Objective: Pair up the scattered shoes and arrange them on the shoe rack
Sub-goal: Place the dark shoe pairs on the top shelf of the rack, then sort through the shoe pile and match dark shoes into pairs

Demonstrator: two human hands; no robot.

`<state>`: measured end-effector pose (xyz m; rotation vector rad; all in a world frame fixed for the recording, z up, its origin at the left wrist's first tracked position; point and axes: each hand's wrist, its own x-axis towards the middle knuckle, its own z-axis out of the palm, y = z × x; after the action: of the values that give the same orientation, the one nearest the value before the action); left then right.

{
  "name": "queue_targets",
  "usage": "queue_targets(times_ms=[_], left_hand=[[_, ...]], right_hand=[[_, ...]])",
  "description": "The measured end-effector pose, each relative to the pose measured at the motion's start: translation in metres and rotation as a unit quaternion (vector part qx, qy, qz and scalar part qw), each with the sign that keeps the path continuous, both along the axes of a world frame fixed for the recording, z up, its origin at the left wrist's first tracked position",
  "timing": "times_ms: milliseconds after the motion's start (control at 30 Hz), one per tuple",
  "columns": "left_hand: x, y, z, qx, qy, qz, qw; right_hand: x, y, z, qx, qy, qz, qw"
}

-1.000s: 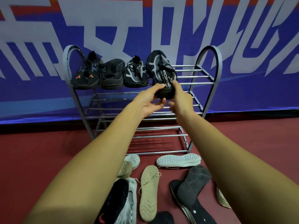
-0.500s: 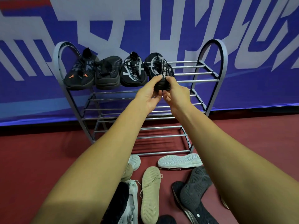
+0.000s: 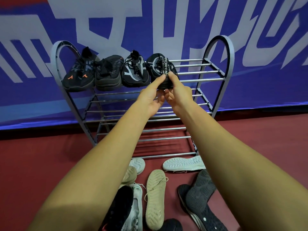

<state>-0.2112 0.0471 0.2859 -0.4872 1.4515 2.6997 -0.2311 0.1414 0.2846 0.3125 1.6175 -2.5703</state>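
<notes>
Item: black lettered shoe (image 3: 159, 69), upper centre of frame, on the shoe rack's (image 3: 208, 72) top tier, heel pinched by curled left hand (image 3: 152, 95) and right hand (image 3: 177, 92); seemingly light, soft-sided, firmest at heel.

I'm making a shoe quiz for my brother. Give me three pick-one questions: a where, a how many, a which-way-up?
1. Where is the black knit shoe with white lettering? A. top shelf of the grey metal rack B. bottom shelf C. red floor
2. How many shoes are on it? A. two B. four C. six
3. How does the beige-soled shoe on the floor lie? A. sole up B. sole down C. on end
A: it's on the top bars. B: four dark shoes in line. A: its tread shows.
</notes>
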Motion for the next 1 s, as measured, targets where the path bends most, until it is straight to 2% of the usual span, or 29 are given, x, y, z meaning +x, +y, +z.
queue_targets(times_ms=[67, 300, 600, 700, 833, 1000], left_hand=[[0.002, -0.002, 0.000, -0.021, -0.003, -0.008, 1.000], [0.012, -0.015, -0.003, -0.087, -0.032, -0.007, 0.996], [0.044, -0.033, -0.025, -0.191, -0.049, -0.032, 0.980], [0.059, -0.038, -0.037, -0.242, -0.055, -0.043, 0.968], [0.082, -0.042, -0.057, -0.296, -0.067, -0.062, 0.951], [0.112, -0.052, -0.085, -0.322, -0.090, -0.076, 0.940]], right_hand=[[0.002, 0.003, 0.001, 0.014, 0.000, 0.013, 1.000], [0.013, 0.021, -0.002, 0.150, 0.019, 0.025, 0.988], [0.034, 0.060, -0.031, 0.242, 0.007, 0.075, 0.967], [0.046, 0.067, -0.046, 0.299, -0.006, 0.094, 0.950], [0.065, 0.068, -0.065, 0.390, 0.002, 0.162, 0.906], [0.091, 0.050, -0.086, 0.411, 0.000, 0.208, 0.888]])
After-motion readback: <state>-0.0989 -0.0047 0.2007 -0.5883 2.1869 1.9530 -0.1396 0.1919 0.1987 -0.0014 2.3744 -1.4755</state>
